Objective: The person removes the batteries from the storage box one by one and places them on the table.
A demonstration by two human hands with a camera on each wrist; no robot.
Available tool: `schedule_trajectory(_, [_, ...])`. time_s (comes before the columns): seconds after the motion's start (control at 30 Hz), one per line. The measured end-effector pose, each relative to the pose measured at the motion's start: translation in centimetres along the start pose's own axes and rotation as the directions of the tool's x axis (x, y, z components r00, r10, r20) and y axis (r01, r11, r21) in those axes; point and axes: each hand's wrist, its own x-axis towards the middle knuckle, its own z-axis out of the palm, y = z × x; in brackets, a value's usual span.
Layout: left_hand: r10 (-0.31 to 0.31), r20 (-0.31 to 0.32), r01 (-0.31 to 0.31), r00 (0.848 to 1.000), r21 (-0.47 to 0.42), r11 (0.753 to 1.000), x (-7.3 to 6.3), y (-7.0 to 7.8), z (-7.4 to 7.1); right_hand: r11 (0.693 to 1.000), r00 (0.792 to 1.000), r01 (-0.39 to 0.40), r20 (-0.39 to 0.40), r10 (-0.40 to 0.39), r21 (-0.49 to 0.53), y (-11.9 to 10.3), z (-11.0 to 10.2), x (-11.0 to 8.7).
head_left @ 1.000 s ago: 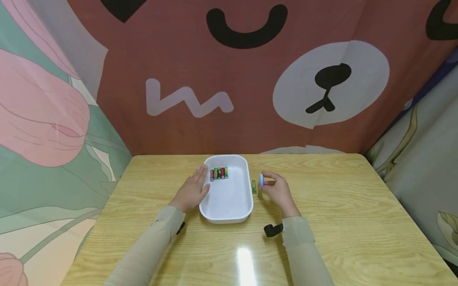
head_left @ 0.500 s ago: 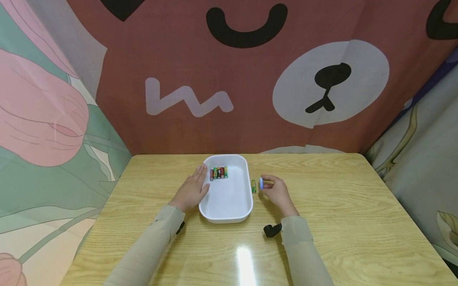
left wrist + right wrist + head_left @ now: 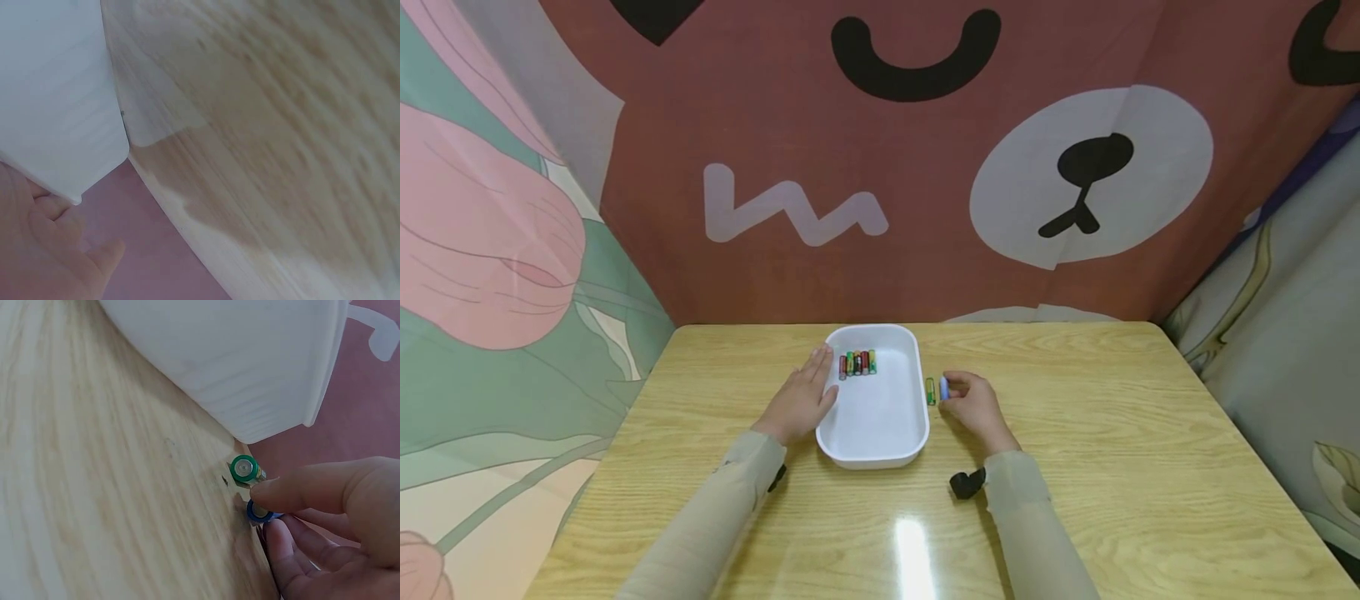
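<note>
My right hand (image 3: 977, 410) pinches a blue battery (image 3: 944, 388) between thumb and fingers, low over the table, right of the white tray (image 3: 883, 429). Just left of it, a green-and-yellow battery (image 3: 930, 392) lies on the wood beside the tray wall. The right wrist view shows the blue battery's end (image 3: 260, 511) under the thumb, close beside the green battery's end (image 3: 244, 467). On the tray's left rim rests my left hand (image 3: 797, 404), fingers extended. Inside the tray, several red, green and black batteries (image 3: 858, 363) lie side by side near the far left corner.
The wooden table (image 3: 1120, 467) extends on both sides of the tray. A cloth printed with a bear's face (image 3: 925, 183) hangs behind its far edge. A black wrist camera (image 3: 967, 483) juts out beside the right sleeve.
My right hand has come slightly left and toward the near side, lowering the blue battery beside the green-and-yellow one. The left hand and tray have stayed put.
</note>
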Motion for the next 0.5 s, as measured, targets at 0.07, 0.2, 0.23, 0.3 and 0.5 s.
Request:
schedule_trajectory(0.07, [-0.004, 0.0, 0.004, 1.0, 0.001, 1.0, 0.02, 0.02, 0.02, 1.0, 1.0, 0.009, -0.002, -0.009, -0.017, 0.11, 0.08, 0.09])
schedule_trajectory(0.2, [-0.007, -0.002, 0.007, 1.0, 0.005, 1.0, 0.1, 0.02, 0.15, 0.999, 1.0, 0.01, -0.003, -0.01, -0.042, 0.2, 0.08, 0.2])
schedule_trajectory(0.23, [-0.007, -0.001, 0.007, 1.0, 0.006, 1.0, 0.11, 0.03, 0.15, 0.999, 1.0, 0.008, -0.002, -0.009, -0.046, 0.2, 0.07, 0.21])
schedule_trajectory(0.3, [-0.009, 0.003, 0.009, 1.0, 0.006, 1.0, 0.06, 0.12, 0.06, 0.999, 1.0, 0.0, -0.002, -0.001, -0.048, 0.17, 0.04, 0.26])
schedule_trajectory(0.5, [-0.012, 0.011, 0.012, 1.0, -0.01, 1.0, -0.1, 0.29, -0.2, 0.998, 1.0, 0.004, 0.004, -0.004, -0.057, 0.18, -0.06, 0.43])
